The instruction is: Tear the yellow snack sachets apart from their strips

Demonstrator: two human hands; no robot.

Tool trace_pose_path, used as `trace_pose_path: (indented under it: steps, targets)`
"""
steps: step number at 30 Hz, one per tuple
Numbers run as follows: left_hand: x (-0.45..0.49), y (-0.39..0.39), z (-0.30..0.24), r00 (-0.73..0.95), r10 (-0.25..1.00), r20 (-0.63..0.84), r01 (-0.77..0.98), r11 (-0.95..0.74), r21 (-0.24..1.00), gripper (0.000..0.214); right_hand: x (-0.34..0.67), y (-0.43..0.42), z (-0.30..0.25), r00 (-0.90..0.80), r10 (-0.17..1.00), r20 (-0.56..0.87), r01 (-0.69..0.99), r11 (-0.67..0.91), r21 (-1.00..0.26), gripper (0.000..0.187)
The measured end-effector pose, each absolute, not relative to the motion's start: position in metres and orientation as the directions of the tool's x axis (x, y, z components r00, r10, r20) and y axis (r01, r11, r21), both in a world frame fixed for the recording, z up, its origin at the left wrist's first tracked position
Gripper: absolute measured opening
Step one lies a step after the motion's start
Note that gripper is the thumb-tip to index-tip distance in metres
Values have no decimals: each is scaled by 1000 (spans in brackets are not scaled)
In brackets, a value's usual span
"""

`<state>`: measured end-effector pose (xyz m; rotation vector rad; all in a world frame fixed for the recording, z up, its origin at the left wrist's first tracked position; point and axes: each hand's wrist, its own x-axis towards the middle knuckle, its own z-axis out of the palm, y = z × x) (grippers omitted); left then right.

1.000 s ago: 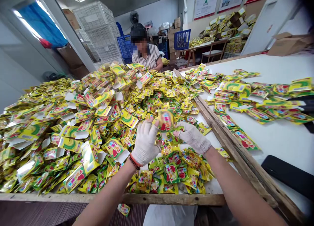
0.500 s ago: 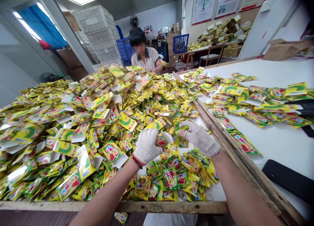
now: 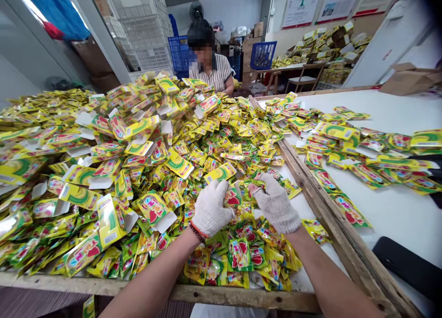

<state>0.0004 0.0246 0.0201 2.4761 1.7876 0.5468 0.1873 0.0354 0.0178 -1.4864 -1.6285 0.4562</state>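
Forearms (image 3: 157,272) stretched forward; left hand (image 3: 212,209) curled, right hand (image 3: 276,205) facing it, right fingers (image 3: 254,189) seemingly pinched

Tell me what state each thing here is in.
Left hand: gloved, closed on fruit-print carton
Right hand: gloved, curled, grip unclear
Fruit-print packets: loosely piled
Other cartons: heaped, many end flaps open
Cardboard box: flaps open
White crates: stacked
Wall posters: mounted
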Motion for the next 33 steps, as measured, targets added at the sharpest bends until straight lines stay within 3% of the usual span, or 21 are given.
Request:
trace_pose_path:
  steps: [6,11,16,20,23,26,28,31,33]
  targets:
    - [1,17,25,347,919,186,890,-385,244,50,194,36,20,-161,951,262,700,298,-650,20]
    - [8,13,22,345,914,215,896,-389,214,47,192,35,19,-160,921,356,774,341,-534,19]
    - [2,19,20,298,927,228,928,-338,159,47,194,36,20,-278,922,268,755,382,-533,20]
    - [2,19,21,355,907,226,909,-391,144,49,191,34,21,-263,922,284,784,376,-494,21]
    - [4,19,22,404,890,212,889,-436,137,48,187,32,26,-293,948,128,717,306,-626,17]
    - [4,22,23,386,896,219,896,-421,141,47,186,30,35,-258,957,-130,556,37,-830,20]
    - [3,24,22,374,899,229,896,-414,159,48,186,28,38,-309,915,-261,460,-96,-882,23]
    - [2,24,21,390,886,252,878,-440,189,48,183,26,36,-482,816,-319,371,-140,-918,20]
    - [1,24,21,422,862,282,835,-491,249,46,181,27,32,-479,827,-295,327,-144,-934,24]
